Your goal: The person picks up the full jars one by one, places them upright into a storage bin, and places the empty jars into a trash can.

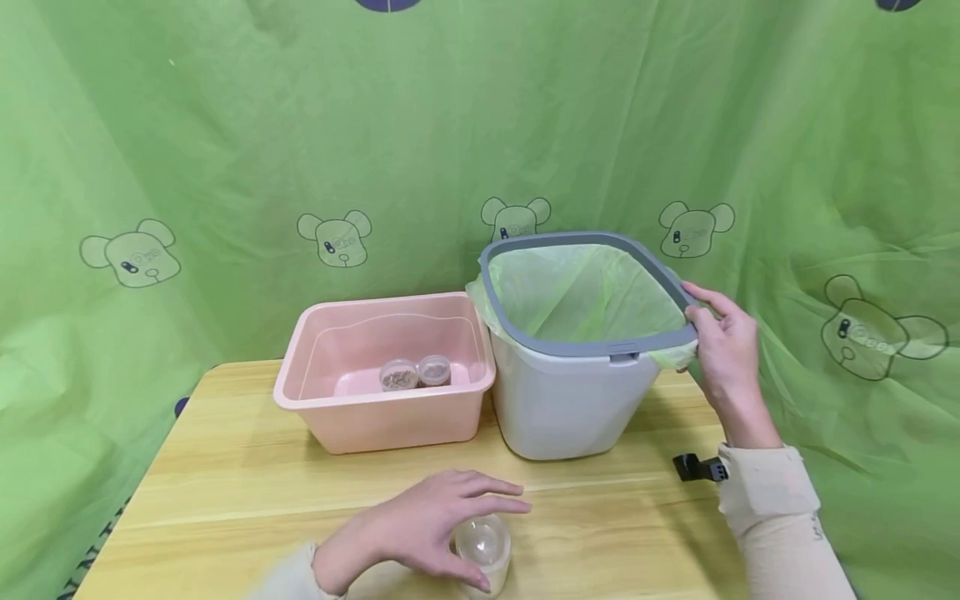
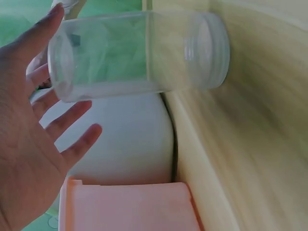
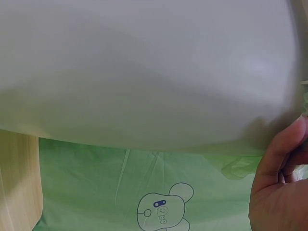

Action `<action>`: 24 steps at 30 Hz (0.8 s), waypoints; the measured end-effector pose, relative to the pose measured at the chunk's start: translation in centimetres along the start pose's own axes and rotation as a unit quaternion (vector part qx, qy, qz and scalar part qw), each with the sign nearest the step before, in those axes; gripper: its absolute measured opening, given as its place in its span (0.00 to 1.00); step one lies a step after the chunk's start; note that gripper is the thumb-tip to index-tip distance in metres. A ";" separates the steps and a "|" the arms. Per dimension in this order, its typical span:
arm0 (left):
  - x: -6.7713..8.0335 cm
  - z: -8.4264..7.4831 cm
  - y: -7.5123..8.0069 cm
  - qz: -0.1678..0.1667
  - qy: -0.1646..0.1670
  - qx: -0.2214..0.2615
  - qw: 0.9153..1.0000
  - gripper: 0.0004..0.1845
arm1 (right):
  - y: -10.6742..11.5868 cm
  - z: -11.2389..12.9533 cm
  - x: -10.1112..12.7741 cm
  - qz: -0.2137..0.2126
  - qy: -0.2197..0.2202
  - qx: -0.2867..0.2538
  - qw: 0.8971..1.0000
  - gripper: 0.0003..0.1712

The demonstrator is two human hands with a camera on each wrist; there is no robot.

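A clear plastic jar (image 1: 487,554) stands on the wooden table (image 1: 225,483) near its front edge. My left hand (image 1: 480,521) hovers over it with fingers spread and nearly straight. In the left wrist view the jar (image 2: 139,53) looks empty, and only a fingertip of my left hand (image 2: 48,96) reaches its end. My right hand (image 1: 701,321) grips the grey rim (image 1: 585,346) of a white bin (image 1: 562,408) lined with a green bag, at its right corner. The right wrist view shows the bin's wall (image 3: 144,72) with my right hand (image 3: 281,183) curled under its edge.
A pink tub (image 1: 375,417) stands left of the bin and touches it; two small lidded jars (image 1: 414,373) with brownish contents sit inside. Green cloth (image 1: 225,125) hangs behind and around the table. The pink tub (image 2: 125,207) and bin (image 2: 125,139) show behind the jar.
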State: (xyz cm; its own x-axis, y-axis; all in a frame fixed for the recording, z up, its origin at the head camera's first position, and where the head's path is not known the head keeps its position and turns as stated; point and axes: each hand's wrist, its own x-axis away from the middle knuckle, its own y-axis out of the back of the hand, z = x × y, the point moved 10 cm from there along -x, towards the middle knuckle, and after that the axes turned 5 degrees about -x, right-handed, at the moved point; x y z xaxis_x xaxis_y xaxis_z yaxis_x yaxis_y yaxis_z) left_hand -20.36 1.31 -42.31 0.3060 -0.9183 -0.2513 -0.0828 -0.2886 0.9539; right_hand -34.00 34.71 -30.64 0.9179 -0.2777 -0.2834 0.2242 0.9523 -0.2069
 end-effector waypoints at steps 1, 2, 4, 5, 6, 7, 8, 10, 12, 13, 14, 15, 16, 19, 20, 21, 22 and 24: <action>0.1 0.0 -0.3 0.007 0.002 0.005 1.000 0.47 | 0.0 0.0 0.0 0.000 -0.001 0.000 1.000 0.26; 0.1 -0.1 -0.7 0.016 0.002 0.007 1.000 0.46 | 0.0 0.0 0.0 0.001 -0.002 0.001 1.000 0.26; 0.3 -0.2 -1.5 0.033 0.000 0.011 0.999 0.44 | 0.0 0.0 0.0 0.000 -0.004 0.005 1.000 0.26; 0.3 -0.2 -1.8 0.040 -0.001 0.014 0.999 0.44 | 0.0 0.0 0.1 0.000 -0.005 0.006 1.000 0.26; 0.3 -0.2 -2.1 0.045 -0.001 0.016 0.999 0.43 | 0.0 0.0 0.1 -0.001 -0.005 0.009 1.000 0.26; 0.4 -0.2 -2.4 0.050 0.001 0.019 0.999 0.43 | 0.0 0.0 0.1 -0.001 -0.005 0.011 1.000 0.26; 0.4 -0.1 -2.5 0.052 0.003 0.021 0.998 0.43 | 0.1 0.1 0.1 -0.002 -0.004 0.013 1.000 0.26; 0.3 0.2 -2.8 0.053 0.011 0.027 0.998 0.44 | 0.1 0.1 0.1 -0.002 -0.002 0.014 1.000 0.26; 0.3 0.4 -2.8 0.052 0.017 0.026 0.998 0.44 | 0.1 0.1 0.0 -0.003 -0.001 0.017 1.000 0.26; 0.3 0.5 -2.8 0.051 0.017 0.025 0.998 0.44 | 0.1 0.1 0.0 -0.003 -0.001 0.013 1.000 0.26; 0.3 0.5 -2.6 0.049 0.018 0.026 0.998 0.44 | 0.1 0.0 0.0 -0.002 -0.001 0.011 1.000 0.26; 0.2 0.6 -2.5 0.047 0.018 0.027 0.998 0.43 | 0.1 0.0 0.0 -0.002 -0.001 0.010 1.000 0.26; 0.2 0.6 -2.2 0.044 0.018 0.028 0.999 0.43 | 0.1 0.0 0.0 -0.002 -0.001 0.008 1.000 0.26; -0.1 0.9 -0.9 0.025 0.020 0.034 0.999 0.43 | 0.1 -0.2 0.0 0.000 -0.002 0.003 1.000 0.26; -0.2 1.0 -0.4 0.018 0.023 0.037 0.999 0.42 | 0.1 -0.2 0.0 0.001 -0.002 0.003 1.000 0.26; -0.4 1.2 0.2 0.010 0.026 0.039 0.999 0.42 | 0.1 -0.2 0.0 0.001 -0.002 0.003 1.000 0.26; -0.5 1.3 0.8 0.003 0.031 0.043 0.999 0.42 | 0.1 -0.2 -0.1 0.001 -0.001 0.004 1.000 0.26; -0.8 1.6 2.0 -0.012 0.037 0.049 0.998 0.42 | 0.1 -0.2 -0.1 0.002 0.000 0.002 1.000 0.26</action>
State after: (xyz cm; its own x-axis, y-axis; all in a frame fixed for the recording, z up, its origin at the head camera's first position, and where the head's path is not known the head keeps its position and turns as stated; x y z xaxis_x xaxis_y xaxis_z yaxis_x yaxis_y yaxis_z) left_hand -22.25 1.02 -40.49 0.3786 -0.8892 -0.2569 -0.1655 -0.3381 0.9264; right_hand -34.12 34.77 -30.82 0.9183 -0.2747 -0.2850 0.2227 0.9538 -0.2019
